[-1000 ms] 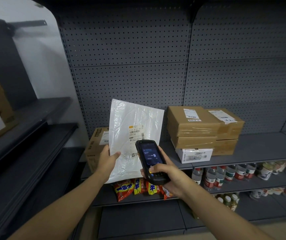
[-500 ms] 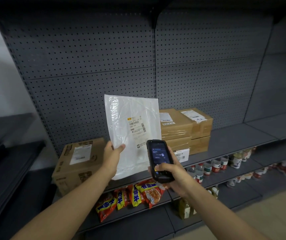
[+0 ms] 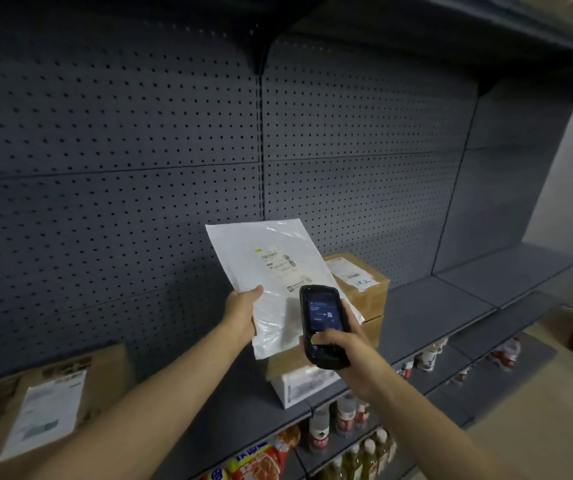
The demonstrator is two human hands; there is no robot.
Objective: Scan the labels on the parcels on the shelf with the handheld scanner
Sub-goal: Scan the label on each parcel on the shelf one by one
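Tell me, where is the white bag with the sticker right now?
In the head view, the white bag is held up mid-frame by the left hand, just left of the scanner in the right hand, in front of the stacked boxes.

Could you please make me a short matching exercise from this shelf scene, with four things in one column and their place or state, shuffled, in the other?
Things:
1. white mailer bag
2. handheld scanner
3. brown box with a large label
4. bottles

Places or states:
A. on the shelf at far left
B. held up in the left hand
C. on the lower shelf, under the parcels
D. gripped in the right hand, screen lit

Pairs: 1-B, 2-D, 3-A, 4-C
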